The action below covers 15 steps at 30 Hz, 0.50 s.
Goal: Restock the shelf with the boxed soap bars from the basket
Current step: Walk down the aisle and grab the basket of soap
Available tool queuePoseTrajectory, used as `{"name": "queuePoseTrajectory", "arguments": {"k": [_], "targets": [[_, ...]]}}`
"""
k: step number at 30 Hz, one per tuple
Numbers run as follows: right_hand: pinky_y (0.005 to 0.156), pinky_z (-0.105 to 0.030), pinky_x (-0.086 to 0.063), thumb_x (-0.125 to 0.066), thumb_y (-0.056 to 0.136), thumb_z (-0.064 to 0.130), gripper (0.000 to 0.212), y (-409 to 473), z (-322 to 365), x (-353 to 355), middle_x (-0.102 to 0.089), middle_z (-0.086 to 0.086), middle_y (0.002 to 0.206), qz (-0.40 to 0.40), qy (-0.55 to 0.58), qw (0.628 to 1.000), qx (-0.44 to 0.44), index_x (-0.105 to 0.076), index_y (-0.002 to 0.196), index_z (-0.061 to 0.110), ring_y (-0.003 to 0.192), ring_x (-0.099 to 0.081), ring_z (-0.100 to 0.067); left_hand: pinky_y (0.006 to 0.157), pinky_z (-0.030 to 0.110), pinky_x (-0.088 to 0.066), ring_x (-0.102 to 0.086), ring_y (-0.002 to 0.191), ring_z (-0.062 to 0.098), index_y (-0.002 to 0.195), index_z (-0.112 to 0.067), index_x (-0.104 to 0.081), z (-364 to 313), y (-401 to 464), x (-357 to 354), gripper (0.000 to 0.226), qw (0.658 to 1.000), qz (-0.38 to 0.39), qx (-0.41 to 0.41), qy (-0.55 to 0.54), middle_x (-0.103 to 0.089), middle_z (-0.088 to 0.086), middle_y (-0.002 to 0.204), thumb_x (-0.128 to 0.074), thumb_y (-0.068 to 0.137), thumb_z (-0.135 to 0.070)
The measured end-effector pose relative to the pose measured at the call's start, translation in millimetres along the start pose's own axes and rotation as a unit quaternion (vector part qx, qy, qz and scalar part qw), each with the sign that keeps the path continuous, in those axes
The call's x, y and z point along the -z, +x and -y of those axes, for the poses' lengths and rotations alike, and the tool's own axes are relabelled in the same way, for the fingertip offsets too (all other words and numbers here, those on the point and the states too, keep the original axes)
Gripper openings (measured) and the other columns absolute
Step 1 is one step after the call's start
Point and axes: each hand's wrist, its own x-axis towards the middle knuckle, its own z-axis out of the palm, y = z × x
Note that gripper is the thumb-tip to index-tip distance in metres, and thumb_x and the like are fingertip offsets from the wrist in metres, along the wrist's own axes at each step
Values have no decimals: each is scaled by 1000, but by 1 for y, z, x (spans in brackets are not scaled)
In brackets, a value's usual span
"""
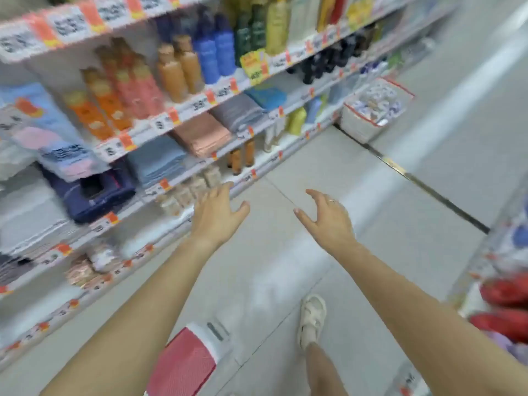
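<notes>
Both hands are reaching forward beside the shelf (pixel 183 178), empty: left hand (pixel 217 212) spread flat, right hand (pixel 328 217) with its grip loosely curled around nothing. The red basket (pixel 185 364) is sitting on the floor below the left forearm; its contents are not showing, so no count. About five blurred boxed soap bars (pixel 191 190) are standing on the shelf just beyond the left fingertips. They are probably light, stiff cartons, best pinched across the narrow sides.

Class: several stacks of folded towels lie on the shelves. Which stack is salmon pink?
The salmon pink stack lies on the middle shelf, between the grey stack up-aisle and the light blue stack one shelf lower. The others are grey, blue or navy.
</notes>
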Motion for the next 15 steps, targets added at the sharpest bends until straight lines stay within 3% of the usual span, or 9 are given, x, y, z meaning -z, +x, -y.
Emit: {"name": "queuePoseTrajectory", "arguments": {"k": [4,9,15], "targets": [[103,-35,-32,-50,92,48,55,48,-110,52,-53,-7,134,-54,12,994,-93,-43,139,18,123,-48,-26,104,41,-35,-42,128,31,138,-12,-41,-111,81,-62,59,997,43,-60,-35,-48,12,138,-52,89,-43],[99,-34,-34,-49,93,48,55,118,-228,121,-53,-7,133,-61,29,986,-149,-41,140,19,122,-47,-25,107,40,-33,-43,128,28,138,-15,-43,-255,178,-147,59,990,108,-88,-32,-49,8,139,-53,88,-45],[101,-36,-32,-47,93,50,55,216,-341,187,-52,-5,133,-68,48,977,-195,-40,139,20,123,-46,-24,106,38,-30,-43,128,27,140,-15,-39,-384,288,-192,58,983,145,-113,-21,-45,8,141,-50,91,-42]]}}
